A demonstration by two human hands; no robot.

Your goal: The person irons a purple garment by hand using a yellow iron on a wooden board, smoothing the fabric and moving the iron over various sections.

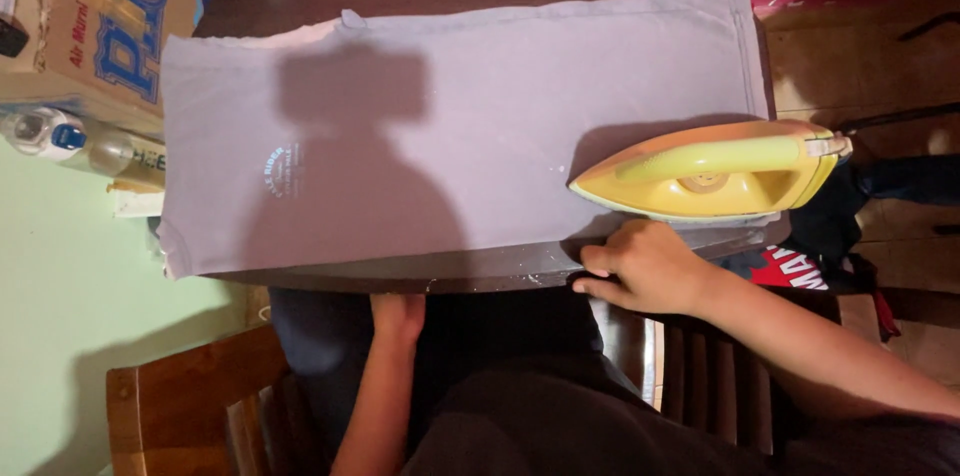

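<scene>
Head view, right hand beside yellow iron

The table edge is hiding the fingers of the left hand, so its grip is staying unreadable. A small emblem on the shirt is too small to read. The box and bottle are running off the left edge.

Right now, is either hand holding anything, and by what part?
The right hand grips the table edge beside the iron, not touching it. The left hand is under the table, holding nothing visible.
</scene>
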